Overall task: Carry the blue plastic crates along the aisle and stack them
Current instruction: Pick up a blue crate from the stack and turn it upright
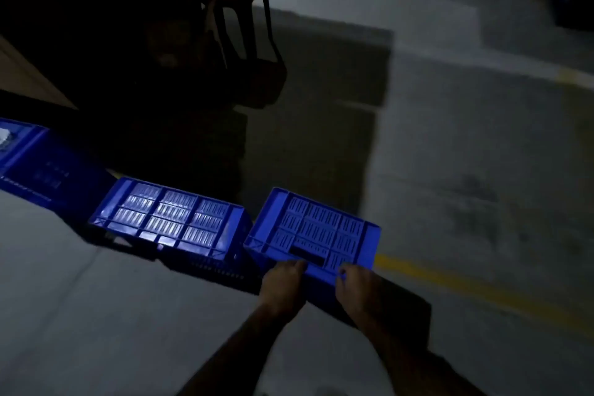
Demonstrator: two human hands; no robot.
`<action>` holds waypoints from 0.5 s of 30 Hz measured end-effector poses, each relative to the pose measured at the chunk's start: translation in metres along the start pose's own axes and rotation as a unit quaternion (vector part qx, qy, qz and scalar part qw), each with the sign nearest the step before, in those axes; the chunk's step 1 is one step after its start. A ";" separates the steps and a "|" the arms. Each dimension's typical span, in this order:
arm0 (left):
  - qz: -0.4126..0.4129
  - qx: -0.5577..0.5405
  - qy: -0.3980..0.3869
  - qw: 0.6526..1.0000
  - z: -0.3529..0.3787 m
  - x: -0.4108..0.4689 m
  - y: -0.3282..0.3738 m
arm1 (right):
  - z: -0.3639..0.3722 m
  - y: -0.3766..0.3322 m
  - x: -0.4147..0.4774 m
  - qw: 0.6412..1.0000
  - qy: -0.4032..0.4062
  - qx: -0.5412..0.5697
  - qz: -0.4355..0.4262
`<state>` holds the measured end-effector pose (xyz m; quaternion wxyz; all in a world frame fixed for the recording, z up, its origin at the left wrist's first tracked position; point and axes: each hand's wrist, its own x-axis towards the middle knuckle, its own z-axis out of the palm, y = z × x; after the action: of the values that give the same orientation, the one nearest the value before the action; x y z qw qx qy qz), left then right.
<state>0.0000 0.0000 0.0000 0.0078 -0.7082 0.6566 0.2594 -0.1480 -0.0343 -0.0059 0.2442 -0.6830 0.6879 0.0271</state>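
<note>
Gripping the near rim of an overturned blue crate (315,231) with curled fingers, a person's left hand (283,280) and right hand (356,286) hold it just beside a second blue crate (167,219), near the dim floor's yellow line (482,292).

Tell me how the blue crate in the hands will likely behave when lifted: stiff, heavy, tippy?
Probably stiff: the blue crate shows a ribbed, slotted grid. Likely light, as the left hand and right hand grip only its near edge. Held so, its far end may dip.
</note>
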 end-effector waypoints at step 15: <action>0.032 0.174 -0.078 0.981 0.075 0.078 -0.004 | 0.058 0.048 0.039 0.994 -0.073 -0.059 -0.056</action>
<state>-0.0225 -0.0452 -0.0963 0.1739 -0.6522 0.7114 0.1960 -0.1743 -0.0461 -0.0854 0.2541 -0.7301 0.6259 0.1032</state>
